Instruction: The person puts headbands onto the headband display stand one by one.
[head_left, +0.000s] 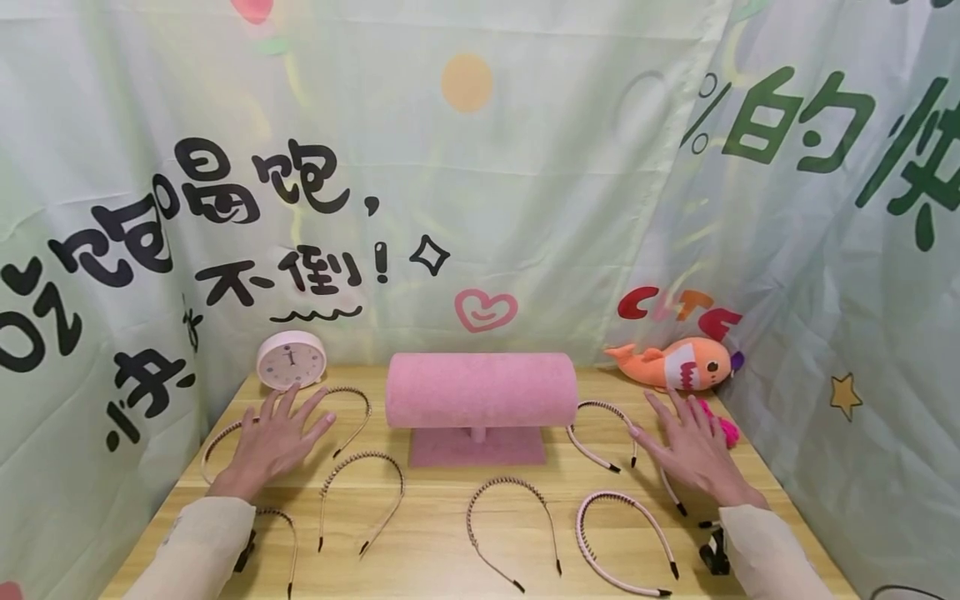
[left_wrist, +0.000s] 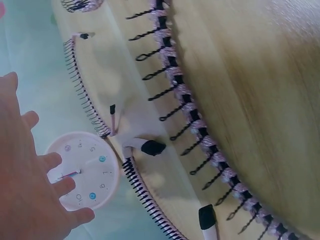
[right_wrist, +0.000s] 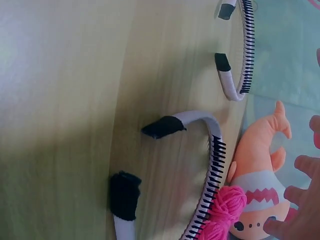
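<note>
The left hand [head_left: 273, 437] and the right hand [head_left: 699, 450] both have their fingers spread wide, near the headbands [head_left: 580, 527] which lie on the tabletop [head_left: 435, 521] at both sides and in front of the pink stand [head_left: 482, 390].

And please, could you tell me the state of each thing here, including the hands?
Left hand: fingers spread, holding nothing
Right hand: fingers spread, holding nothing
Headbands: lying on the table
Pink stand: upright, no headband on it
Clock: upright, dial in view
Plush toy: lying, head to the right
Pink yarn: gathered in a bundle
</note>
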